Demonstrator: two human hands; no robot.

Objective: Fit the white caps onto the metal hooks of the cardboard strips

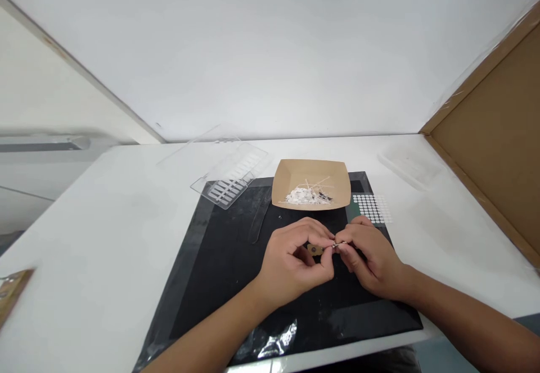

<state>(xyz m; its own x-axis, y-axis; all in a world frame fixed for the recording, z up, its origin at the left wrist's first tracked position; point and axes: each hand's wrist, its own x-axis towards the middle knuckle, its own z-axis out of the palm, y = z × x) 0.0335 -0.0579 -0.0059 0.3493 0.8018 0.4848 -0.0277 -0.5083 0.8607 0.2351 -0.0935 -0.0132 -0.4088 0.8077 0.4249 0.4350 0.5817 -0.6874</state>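
Over the black mat (223, 283), my left hand (295, 255) and my right hand (371, 252) meet fingertip to fingertip. Both pinch a small, thin, silvery part (337, 244), mostly covered by the fingers. A small gold-brown flat piece with a dark spot (314, 250) shows inside the curl of my left hand; whether it is joined to the silvery part I cannot tell. Just beyond the hands sits a brown paper tray (312, 167) with white scraps and thin strips (304, 196) in it.
A sheet of white round stickers (373, 209) lies at the mat's right edge. Clear plastic trays (228, 187) rest at the back left, near a dark thin strip (260, 221). Another clear plastic piece (405, 167) is at the back right. A cardboard panel (498, 125) borders the right side.
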